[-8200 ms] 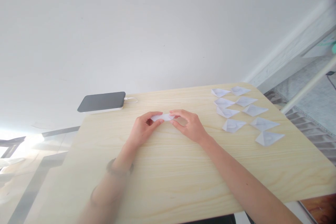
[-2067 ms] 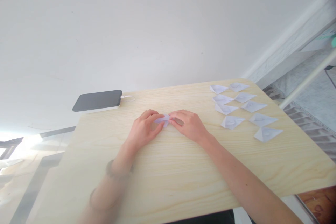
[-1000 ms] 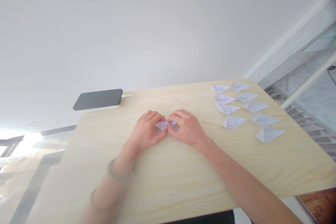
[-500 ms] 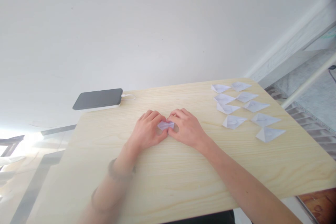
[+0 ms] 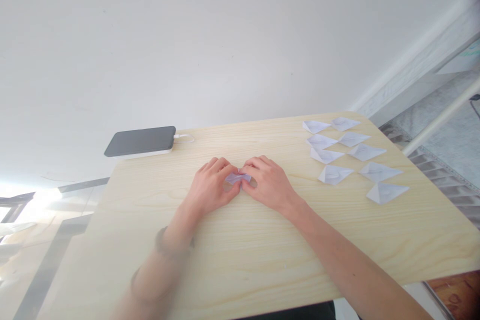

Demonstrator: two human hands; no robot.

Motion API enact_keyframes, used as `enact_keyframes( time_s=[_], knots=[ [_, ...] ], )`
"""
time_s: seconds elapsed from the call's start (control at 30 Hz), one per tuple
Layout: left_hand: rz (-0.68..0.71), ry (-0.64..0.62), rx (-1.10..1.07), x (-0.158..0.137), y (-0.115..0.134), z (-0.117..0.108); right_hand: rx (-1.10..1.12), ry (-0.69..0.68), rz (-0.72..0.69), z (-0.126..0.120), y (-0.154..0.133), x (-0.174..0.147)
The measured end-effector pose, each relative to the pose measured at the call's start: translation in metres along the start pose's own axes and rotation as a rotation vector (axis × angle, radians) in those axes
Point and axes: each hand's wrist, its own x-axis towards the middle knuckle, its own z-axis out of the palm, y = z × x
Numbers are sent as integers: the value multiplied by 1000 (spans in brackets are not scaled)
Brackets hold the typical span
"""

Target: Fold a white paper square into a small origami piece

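Observation:
Between my two hands, low over the middle of the table (image 5: pixel 232 270), is a small piece of folded white paper (image 5: pixel 236 178). My left hand (image 5: pixel 213 180) pinches its left side with thumb and fingers. From the other side my right hand (image 5: pixel 265 180) grips it the same way, the fingertips of both hands nearly meeting. Fingers cover much of the paper, so its full shape is hidden. To the right lie several folded white paper boats (image 5: pixel 335 174) in two loose rows, pointed at their ends.
A dark-screened phone or power bank (image 5: pixel 140 141) with a white cable (image 5: pixel 184 136) plugged in rests at the table's back left corner. A pale wall (image 5: pixel 225 50) rises directly behind the table. A white rail (image 5: pixel 438 120) slants past the right edge.
Both hands stay almost in place on the folded paper, which looks slightly more spread between the fingers. The whole view has shifted very slightly.

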Motion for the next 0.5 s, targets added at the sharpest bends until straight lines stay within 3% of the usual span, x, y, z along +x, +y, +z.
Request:
enact_keyframes(
  time_s=[0.5],
  knots=[
    [-80, 36, 41, 1, 5, 3, -32, 7, 43, -1, -2, 1]
  ],
)
